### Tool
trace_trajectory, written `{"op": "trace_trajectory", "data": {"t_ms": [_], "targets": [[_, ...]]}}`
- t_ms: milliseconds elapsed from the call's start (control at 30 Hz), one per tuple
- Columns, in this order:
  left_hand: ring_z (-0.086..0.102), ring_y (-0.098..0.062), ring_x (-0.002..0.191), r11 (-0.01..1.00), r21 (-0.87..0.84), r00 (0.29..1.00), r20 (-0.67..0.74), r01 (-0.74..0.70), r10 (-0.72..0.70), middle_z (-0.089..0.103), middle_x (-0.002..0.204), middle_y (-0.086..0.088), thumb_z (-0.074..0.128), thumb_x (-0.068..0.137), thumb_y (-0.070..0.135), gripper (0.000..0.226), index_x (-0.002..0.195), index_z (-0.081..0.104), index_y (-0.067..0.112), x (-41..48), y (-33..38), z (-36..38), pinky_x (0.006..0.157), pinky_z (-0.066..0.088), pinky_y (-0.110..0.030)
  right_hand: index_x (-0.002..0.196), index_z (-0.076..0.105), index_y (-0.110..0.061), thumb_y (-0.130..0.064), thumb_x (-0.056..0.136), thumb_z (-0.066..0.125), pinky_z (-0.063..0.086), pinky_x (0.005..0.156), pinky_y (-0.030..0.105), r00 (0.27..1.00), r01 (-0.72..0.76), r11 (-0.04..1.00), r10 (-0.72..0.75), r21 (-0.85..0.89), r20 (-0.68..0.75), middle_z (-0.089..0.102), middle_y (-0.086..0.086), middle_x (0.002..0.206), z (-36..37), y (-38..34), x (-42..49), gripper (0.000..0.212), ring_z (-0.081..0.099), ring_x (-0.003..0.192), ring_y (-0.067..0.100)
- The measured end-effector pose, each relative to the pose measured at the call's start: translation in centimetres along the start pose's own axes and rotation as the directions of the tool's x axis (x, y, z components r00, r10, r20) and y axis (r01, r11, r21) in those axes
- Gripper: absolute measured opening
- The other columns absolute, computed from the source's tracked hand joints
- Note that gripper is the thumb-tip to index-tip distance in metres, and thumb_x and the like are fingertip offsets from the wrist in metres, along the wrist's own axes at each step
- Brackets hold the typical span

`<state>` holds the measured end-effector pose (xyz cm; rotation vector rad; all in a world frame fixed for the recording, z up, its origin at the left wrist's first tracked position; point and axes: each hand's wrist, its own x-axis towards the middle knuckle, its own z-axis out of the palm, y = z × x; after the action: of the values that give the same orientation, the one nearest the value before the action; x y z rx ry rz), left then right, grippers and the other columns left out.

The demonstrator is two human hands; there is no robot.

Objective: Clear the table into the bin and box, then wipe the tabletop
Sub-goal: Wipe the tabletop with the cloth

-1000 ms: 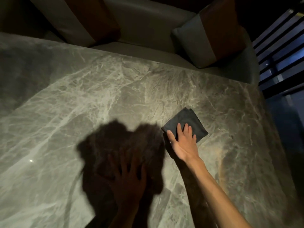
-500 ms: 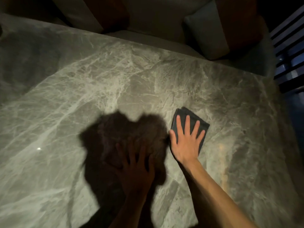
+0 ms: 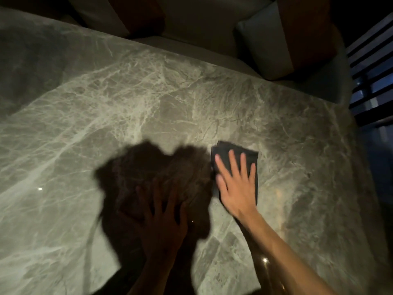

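One dark grey cloth (image 3: 236,152), folded into a rough rectangle, was seen lying flat on the marble bench (image 3: 148,107), right of the centre and towards the near half. It was pressed down by the right hand (image 3: 236,188), which was laid palm-down over its near part with the fingers (image 3: 232,165) spread and straight; the grip was flat and open, with nothing clasped, and the cloth was only held beneath the palm. The far edge and the far left corner of the cloth were left showing beyond the fingertips, and a strip of it was visible along the right side of the hand. The bare right forearm was stretched in from the near right corner of the view.

The left hand (image 3: 163,226) was laid flat on the bench to the left of the cloth and nearer the person, well clear of it, fingers splayed and empty. It was largely lost in a dark shadow (image 3: 148,167) cast across the stone, so little detail could be made out.

The veined grey surface around both hands was lit brightly in the middle and dimmed towards the far left. Beyond the far edge a pale upholstered sofa (image 3: 202,24) was seen, with a grey-and-brown cushion (image 3: 274,39) at the far right and dark horizontal slats (image 3: 372,67) at the right margin.
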<state>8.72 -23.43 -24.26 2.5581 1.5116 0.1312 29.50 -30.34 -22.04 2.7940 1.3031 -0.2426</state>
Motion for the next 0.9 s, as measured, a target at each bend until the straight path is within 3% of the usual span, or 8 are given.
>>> {"op": "trace_trajectory", "data": {"t_ms": [133,300,433,533,600,767,833,900], "targets": [[0.004,-0.042,0.151,1.0,0.016,1.0,0.019,0.002,-0.002,0.018,0.164,-0.004,0.04,0.088,0.056,0.055,0.141,0.042,0.04,0.0,-0.2,0.0,0.103,0.002,-0.082,0.151,0.004,-0.05,-0.059,0.098,0.009,0.01,0.117,0.066,0.991,-0.11,0.994,0.11,-0.009,0.07,-0.001,0.004,0.166,-0.1,5.4,-3.8,0.055,-0.002,0.151,0.04],[0.005,-0.04,0.151,1.0,0.016,1.0,0.009,0.002,-0.002,0.018,0.164,-0.003,0.039,0.088,0.058,0.057,0.143,0.037,0.043,0.0,0.0,0.2,0.103,0.003,-0.082,0.147,-0.006,-0.057,-0.065,0.093,0.003,-0.003,0.114,0.071,0.925,-0.381,0.914,0.377,0.138,0.052,-0.006,0.011,0.165,-1.6,3.0,6.4,0.055,-0.011,0.149,0.045],[0.002,-0.04,0.152,0.999,0.032,1.0,0.01,-0.008,0.007,0.018,0.164,-0.004,0.041,0.088,0.058,0.057,0.143,0.039,0.043,0.0,-0.2,0.4,0.105,-0.006,-0.081,0.149,-0.004,-0.053,-0.058,0.096,0.014,0.003,0.114,0.071,0.999,-0.034,0.999,0.034,0.016,0.041,-0.001,0.012,0.165,-1.1,-1.6,4.7,0.056,-0.006,0.148,0.048],[0.004,-0.041,0.151,0.999,0.049,1.0,0.006,-0.017,0.017,0.026,0.161,-0.007,0.039,0.089,0.055,0.055,0.141,0.046,0.037,-0.1,-0.2,0.4,0.105,-0.011,-0.079,0.151,0.008,-0.05,-0.057,0.098,0.019,0.008,0.113,0.071,0.965,0.256,0.964,-0.25,-0.078,0.074,0.003,0.013,0.165,0.3,-0.9,-4.0,0.055,0.0,0.149,0.049],[0.004,-0.041,0.151,0.999,0.036,1.0,0.0,-0.008,0.008,0.025,0.161,-0.008,0.039,0.089,0.056,0.054,0.14,0.044,0.038,0.0,-0.3,0.5,0.104,-0.005,-0.081,0.152,0.009,-0.048,-0.059,0.097,0.016,0.013,0.111,0.073,0.965,0.242,0.963,-0.228,-0.114,0.127,0.002,0.008,0.166,0.0,2.4,-6.1,0.057,0.001,0.15,0.045],[0.002,-0.04,0.152,1.0,0.024,1.0,0.021,0.003,-0.003,0.019,0.164,-0.004,0.038,0.087,0.059,0.057,0.141,0.039,0.042,0.1,-0.4,0.6,0.103,-0.001,-0.082,0.155,-0.007,-0.036,-0.065,0.094,0.007,0.001,0.116,0.069,0.968,-0.25,0.962,0.247,0.111,0.041,-0.004,-0.008,0.166,-2.1,3.5,4.9,0.069,-0.011,0.152,0.029],[0.003,-0.04,0.152,1.0,0.023,1.0,0.027,0.005,-0.005,0.022,0.163,-0.003,0.039,0.087,0.058,0.056,0.141,0.041,0.042,0.0,-0.3,0.4,0.104,-0.002,-0.082,0.155,-0.007,-0.035,-0.063,0.096,0.008,-0.001,0.117,0.067,0.971,-0.237,0.957,0.237,0.166,0.021,-0.004,-0.008,0.166,-2.3,0.3,8.1,0.067,-0.011,0.152,0.029],[0.004,-0.041,0.151,1.0,0.027,1.0,0.025,0.002,-0.003,0.024,0.162,-0.004,0.041,0.088,0.057,0.055,0.14,0.044,0.041,0.1,-0.2,0.2,0.104,-0.003,-0.081,0.155,-0.003,-0.039,-0.06,0.098,0.013,0.001,0.118,0.065,0.998,-0.069,0.993,0.07,0.099,-0.004,-0.001,-0.006,0.166,-1.8,-2.3,6.9,0.063,-0.006,0.153,0.032]]}}
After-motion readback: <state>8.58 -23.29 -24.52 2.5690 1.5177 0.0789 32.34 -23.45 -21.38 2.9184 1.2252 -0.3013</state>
